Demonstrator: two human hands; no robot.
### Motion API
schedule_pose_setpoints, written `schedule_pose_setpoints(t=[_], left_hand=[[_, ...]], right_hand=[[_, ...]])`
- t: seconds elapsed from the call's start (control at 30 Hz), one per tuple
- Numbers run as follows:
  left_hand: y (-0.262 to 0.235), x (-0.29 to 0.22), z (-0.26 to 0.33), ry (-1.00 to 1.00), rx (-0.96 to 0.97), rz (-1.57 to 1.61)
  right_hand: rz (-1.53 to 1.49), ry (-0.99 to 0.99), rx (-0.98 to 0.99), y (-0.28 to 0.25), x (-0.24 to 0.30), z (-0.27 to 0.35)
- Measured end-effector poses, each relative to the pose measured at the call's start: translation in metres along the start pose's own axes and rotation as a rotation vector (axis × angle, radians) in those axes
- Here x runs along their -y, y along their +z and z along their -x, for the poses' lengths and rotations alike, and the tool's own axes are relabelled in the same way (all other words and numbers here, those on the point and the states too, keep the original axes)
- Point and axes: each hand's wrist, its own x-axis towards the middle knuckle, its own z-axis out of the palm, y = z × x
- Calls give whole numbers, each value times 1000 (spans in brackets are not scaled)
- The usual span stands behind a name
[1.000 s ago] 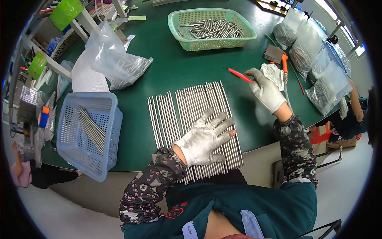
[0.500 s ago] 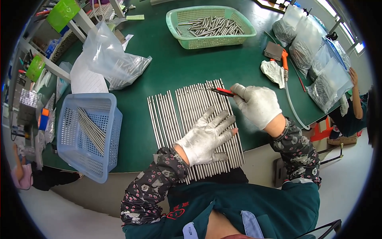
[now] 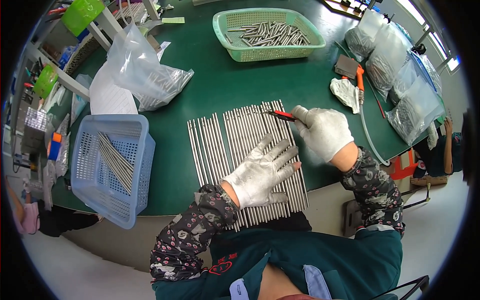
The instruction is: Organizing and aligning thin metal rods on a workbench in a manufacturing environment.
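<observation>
Several slim metal rods point(image 3: 243, 142) lie side by side on the green table, with a narrow gap separating a smaller group on the left. My left hand point(image 3: 260, 175), in a white glove with one bare fingertip, rests flat on the right-hand group, fingers spread. My right hand point(image 3: 325, 132), gloved too, is closed around a small red-and-black hand tool point(image 3: 283, 115). The tool's dark tip points left over the far ends of the rods at the right; whether it touches one is too small to tell.
A blue basket point(image 3: 139, 172) with longer rods stands left, near a clear bag point(image 3: 165, 87) of metal pieces. At the back is a green basket point(image 3: 235, 54) of short metal pins. An orange air gun point(image 3: 360, 80), crumpled cloth point(image 3: 344, 94) and filled bags point(image 3: 407, 112) lie right.
The whole view has shifted slightly. Both hands keep nearly the same place over the rods, and the right still grips the red-and-black tool.
</observation>
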Motion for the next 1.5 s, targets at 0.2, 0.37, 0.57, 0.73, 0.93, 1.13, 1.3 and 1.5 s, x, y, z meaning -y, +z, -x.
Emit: schedule_pose_setpoints(t=[0.2,0.37,0.57,0.73,0.93,1.13,1.3,1.5], left_hand=[[-1,0,-1,-1,7,-17],[-2,0,-1,2,8,1],[-2,-1,-1,-5,6,1],[1,0,0,10,-36,-1],[6,2,2,25,-45,31],[0,1,1,21,-7,12],[-1,1,0,14,10,16],[-3,0,-1,14,21,13]], right_hand=[[29,-21,4,0,0,-3],[102,-48,49,-5,2,-11],[49,-33,107,-9,-2,-27],[-277,150,201,0,-27,-33],[-800,449,379,4,-41,-28],[-754,429,273,14,-43,-19],[-525,318,202,19,-34,-14],[-493,270,183,23,-36,-15]])
